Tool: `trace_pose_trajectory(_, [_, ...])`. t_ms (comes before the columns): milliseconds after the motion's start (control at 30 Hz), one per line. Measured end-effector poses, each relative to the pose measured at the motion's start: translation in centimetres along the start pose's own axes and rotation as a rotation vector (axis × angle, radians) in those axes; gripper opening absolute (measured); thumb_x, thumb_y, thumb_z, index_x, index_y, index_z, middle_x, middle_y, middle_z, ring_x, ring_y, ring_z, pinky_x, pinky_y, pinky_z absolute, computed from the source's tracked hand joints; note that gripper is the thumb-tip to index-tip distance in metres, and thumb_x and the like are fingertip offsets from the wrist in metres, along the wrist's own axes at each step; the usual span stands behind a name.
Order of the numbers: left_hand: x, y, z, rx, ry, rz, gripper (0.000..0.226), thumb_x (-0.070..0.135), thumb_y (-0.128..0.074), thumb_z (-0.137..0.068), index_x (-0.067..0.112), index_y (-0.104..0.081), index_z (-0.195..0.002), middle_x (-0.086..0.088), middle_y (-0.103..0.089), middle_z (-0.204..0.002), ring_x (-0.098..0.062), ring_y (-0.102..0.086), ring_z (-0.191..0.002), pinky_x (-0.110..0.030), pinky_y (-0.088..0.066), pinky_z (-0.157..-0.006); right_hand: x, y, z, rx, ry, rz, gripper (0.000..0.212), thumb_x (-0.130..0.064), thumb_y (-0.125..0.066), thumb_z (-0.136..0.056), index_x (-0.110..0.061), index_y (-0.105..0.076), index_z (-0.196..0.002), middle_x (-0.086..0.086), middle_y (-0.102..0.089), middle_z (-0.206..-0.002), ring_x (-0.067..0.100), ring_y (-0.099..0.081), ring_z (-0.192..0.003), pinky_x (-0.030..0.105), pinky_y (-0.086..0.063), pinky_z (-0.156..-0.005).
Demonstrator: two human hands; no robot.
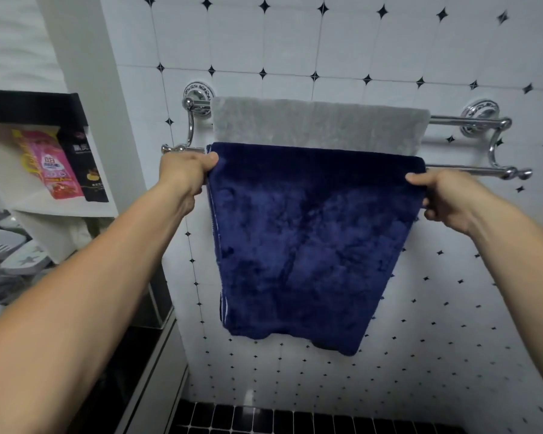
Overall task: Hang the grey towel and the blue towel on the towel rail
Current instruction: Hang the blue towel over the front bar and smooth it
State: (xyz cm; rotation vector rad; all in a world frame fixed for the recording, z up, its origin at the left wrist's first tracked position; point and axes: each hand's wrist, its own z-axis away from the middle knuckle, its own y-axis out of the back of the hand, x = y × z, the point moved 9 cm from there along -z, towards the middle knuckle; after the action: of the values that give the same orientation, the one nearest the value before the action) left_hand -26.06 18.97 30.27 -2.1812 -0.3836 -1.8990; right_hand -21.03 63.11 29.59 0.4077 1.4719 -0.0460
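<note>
A chrome double towel rail (470,122) is fixed to the tiled wall. The grey towel (320,125) hangs over its back bar. The dark blue towel (311,242) is draped over the front bar and hangs down in front of the grey one. My left hand (185,173) pinches the blue towel's upper left corner, thumb on top. At the upper right edge my right hand (442,195) grips the blue towel, thumb on the front face.
A white shelf unit (72,211) stands at the left, holding a pink packet (55,166) and a black packet (85,164). Grey plastic items (10,249) lie below it. Black floor tiles (295,418) run along the bottom.
</note>
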Motion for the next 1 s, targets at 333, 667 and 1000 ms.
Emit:
trace_pose_trajectory(333, [0.2,-0.6,0.1,0.059,-0.072,0.053,0.038,0.032,-0.057,-0.093,0.013,-0.047,-0.062,-0.008,-0.047,-0.068,-0.019,-0.042,-0.064,-0.033,-0.037,-0.064,-0.6,1.1,-0.4,0.083,0.084,-0.016,0.017,-0.032,-0.076,-0.078,-0.02,-0.066,-0.079,-0.004,-0.067,-0.081,0.011,-0.053,-0.066,0.028,-0.033,-0.061])
trace_pose_trajectory(667, [0.4,-0.4,-0.4,0.021,-0.129,-0.011,0.045,0.022,-0.071,-0.088,0.019,-0.037,-0.059,-0.003,-0.039,-0.06,-0.004,-0.032,-0.036,-0.014,-0.027,-0.038,-1.5,1.6,0.9,0.13,0.138,-0.032,0.019,-0.033,-0.076,-0.077,-0.022,-0.063,-0.07,-0.018,-0.069,-0.061,0.008,-0.058,-0.066,0.03,-0.031,-0.068])
trace_pose_trajectory(1000, [-0.3,-0.3,-0.6,-0.015,-0.112,-0.103,0.02,0.027,-0.069,-0.088,0.013,-0.055,-0.084,-0.008,-0.048,-0.082,-0.016,-0.038,-0.061,-0.028,-0.033,-0.056,-1.3,0.9,1.3,0.107,0.149,0.022,0.02,-0.043,-0.07,-0.082,-0.024,-0.065,-0.077,-0.009,-0.068,-0.079,0.01,-0.058,-0.068,0.031,-0.032,-0.065])
